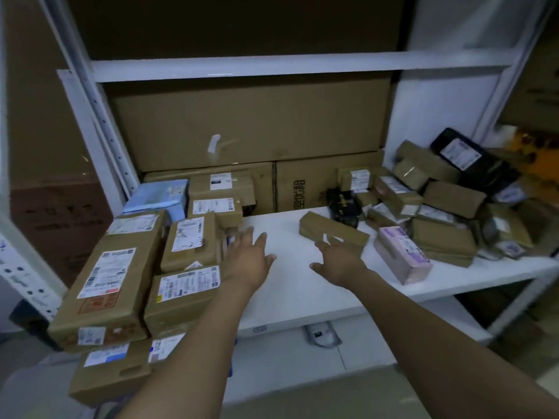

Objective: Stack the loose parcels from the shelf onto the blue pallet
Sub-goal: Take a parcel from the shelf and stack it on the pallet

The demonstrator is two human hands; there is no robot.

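1. The left hand (248,257) is stretched out over the white shelf (287,291) with fingers straight and spread, holding nothing.
2. The right hand (338,261) is also released, with its fingers loosely extended. The fingertips are at the near edge of a long brown parcel (329,229); I cannot tell if they touch it.
3. That parcel lies at an angle on the bare middle of the shelf, between the hands and a black box (344,204).
4. Just right of it lies a pink parcel (403,258), in front of a loose heap of brown parcels (447,201).
5. Labelled parcels (121,273) are stacked at the shelf's left end.
6. Large cartons (251,125) stand along the back.
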